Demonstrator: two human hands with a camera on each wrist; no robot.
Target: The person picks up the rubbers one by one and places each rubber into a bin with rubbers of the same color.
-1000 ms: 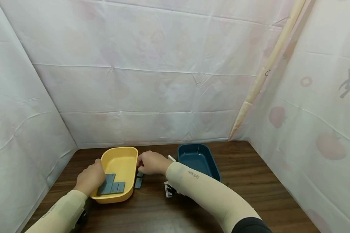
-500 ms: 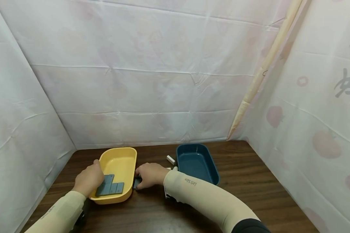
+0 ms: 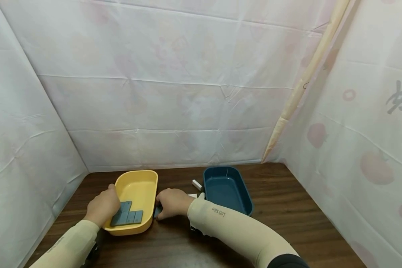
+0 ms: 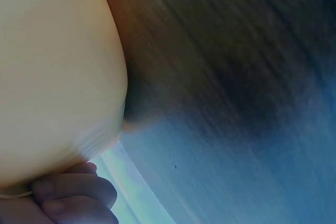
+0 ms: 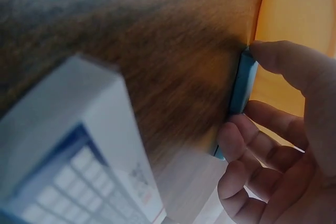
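Note:
My left hand (image 3: 103, 205) grips the left rim of a yellow tray (image 3: 137, 190), with curled fingers (image 4: 79, 195) under the outer side in the left wrist view. Inside the tray, blue-grey rectangular tiles (image 3: 123, 216) lie flat in an L shape at the near left. Along the outside of the tray's right wall, my right hand (image 3: 174, 203) pinches a blue-grey tile (image 5: 243, 82) by its ends, thumb at one and fingertips at the other. Another blue-grey tile (image 5: 219, 153) shows just past those fingers. The head view shows only part of the pinched tile under the hand.
A dark blue tray (image 3: 226, 188) stands to the right, behind my right forearm. Beside it lies a small white block (image 3: 197, 184). A white box (image 5: 100, 129) with a blue gridded panel looms close in the right wrist view. White cloth (image 3: 174, 130) hangs behind the wooden table (image 3: 288, 208).
My right hand has come nearer along the tray's right side, down onto the tile there, then stayed. The white block came into fuller view. The left hand has kept its grip.

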